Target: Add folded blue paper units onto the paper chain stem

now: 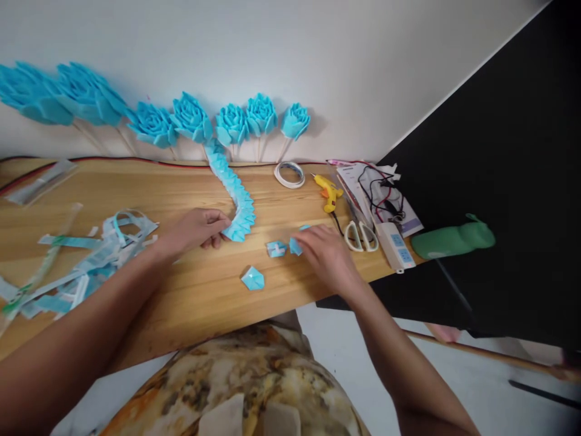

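A curved chain of overlapping light-blue folded paper pieces (pixel 245 215) lies on the wooden table. At its near end, my left hand (pixel 202 229) pinches the edge between thumb and fingers. To the right, my right hand (pixel 324 251) has its fingers bent down over a small blue folded piece (pixel 296 246); the fingertips partly cover it. Just left of that piece lies another folded piece with a pale strip across it (pixel 276 249). Closer to me rests a five-sided blue folded piece (pixel 253 278), touched by neither hand.
Several blue flowers on sticks (pixel 193 118) lean against the wall. Paper scraps (pixel 91 260) lie on the left. Tape roll (pixel 289 175), yellow glue gun (pixel 327 192), scissors (pixel 361 237), power strip (pixel 394 247) and green bottle (pixel 454 240) are on the right. The table's front edge (pixel 290 310) is near my body.
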The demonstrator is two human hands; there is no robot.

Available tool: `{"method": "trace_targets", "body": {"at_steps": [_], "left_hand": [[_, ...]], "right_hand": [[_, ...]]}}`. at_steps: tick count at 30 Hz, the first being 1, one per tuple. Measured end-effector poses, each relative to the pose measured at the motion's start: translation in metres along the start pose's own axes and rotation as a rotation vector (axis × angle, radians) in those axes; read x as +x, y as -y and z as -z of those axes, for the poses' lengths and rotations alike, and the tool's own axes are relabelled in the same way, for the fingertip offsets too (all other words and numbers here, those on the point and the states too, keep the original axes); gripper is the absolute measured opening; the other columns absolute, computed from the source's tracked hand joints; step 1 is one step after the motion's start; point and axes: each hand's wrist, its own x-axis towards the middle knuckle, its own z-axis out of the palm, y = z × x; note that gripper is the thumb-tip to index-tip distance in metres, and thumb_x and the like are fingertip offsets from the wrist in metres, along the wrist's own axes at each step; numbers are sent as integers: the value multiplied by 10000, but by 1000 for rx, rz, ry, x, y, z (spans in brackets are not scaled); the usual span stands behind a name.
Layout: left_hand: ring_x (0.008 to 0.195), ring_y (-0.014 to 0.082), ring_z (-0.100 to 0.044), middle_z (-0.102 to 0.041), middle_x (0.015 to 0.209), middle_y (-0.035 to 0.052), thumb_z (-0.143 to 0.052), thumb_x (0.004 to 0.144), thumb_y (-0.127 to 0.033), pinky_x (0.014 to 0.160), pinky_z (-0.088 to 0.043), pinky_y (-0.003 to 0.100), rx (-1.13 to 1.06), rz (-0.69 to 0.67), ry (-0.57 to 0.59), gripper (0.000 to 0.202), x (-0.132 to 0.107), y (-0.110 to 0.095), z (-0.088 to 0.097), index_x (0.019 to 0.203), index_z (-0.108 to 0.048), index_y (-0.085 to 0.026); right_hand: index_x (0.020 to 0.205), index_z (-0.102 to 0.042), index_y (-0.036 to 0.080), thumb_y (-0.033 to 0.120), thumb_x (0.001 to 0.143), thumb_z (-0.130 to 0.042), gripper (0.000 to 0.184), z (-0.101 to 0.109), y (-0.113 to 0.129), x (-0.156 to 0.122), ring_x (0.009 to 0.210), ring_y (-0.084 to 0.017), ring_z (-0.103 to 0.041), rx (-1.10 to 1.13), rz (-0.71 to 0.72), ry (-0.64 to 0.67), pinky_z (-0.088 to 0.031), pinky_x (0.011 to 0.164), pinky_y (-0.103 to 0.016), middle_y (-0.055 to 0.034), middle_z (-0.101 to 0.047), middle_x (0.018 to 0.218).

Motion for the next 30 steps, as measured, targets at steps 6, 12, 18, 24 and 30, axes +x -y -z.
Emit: {"method": "trace_targets", "body": {"at_steps": [6, 12, 18, 24, 30], "left_hand": [[485, 87, -518, -601, 579, -22, -522, 862, -316, 478, -390, 184, -21, 2, -18, 198, -2, 0, -1, 783, -583, -146], [465, 83, -506, -596, 557, -21, -540, 849, -301, 469, -388, 184, -56, -14, -18, 191, -3, 2, -1, 741, -575, -148], [518, 107, -549, -609, 574, -9, -598, 765, -317, 481, -401, 192, -69, -49, 16, 167, 5, 14, 0, 781, -625, -153], [528, 101, -530, -611, 624, -2, -575, 730, -323, 493, -398, 202, -45, -87, 35, 176, 0, 10, 0, 721, -624, -154], [540, 108, -502, -607, 669, -5, -501, 754, -349, 511, -378, 209, 141, -187, -50, 214, -3, 8, -5, 757, -616, -167]], "right_hand": [[875, -689, 189, 301, 954, -544, 200, -15, 57, 10, 877, -198, -605, 125, 9, 239, -382, 777, -326, -47, -694, 868], [838, -654, 190, 214, 884, -611, 67, -21, 72, 9, 814, -178, -611, 198, -157, 365, -362, 671, -277, -37, -691, 862], [850, -621, 198, 166, 866, -584, 51, -20, 74, 6, 705, -125, -596, 501, -243, 277, -398, 669, -241, 8, -680, 805], [873, -631, 211, 209, 878, -565, 66, -27, 74, 16, 744, -124, -616, 726, -232, 175, -446, 692, -237, 12, -690, 832], [864, -653, 211, 220, 872, -578, 76, -43, 73, 15, 782, -139, -630, 820, -257, 113, -467, 722, -261, 1, -694, 841]]}}
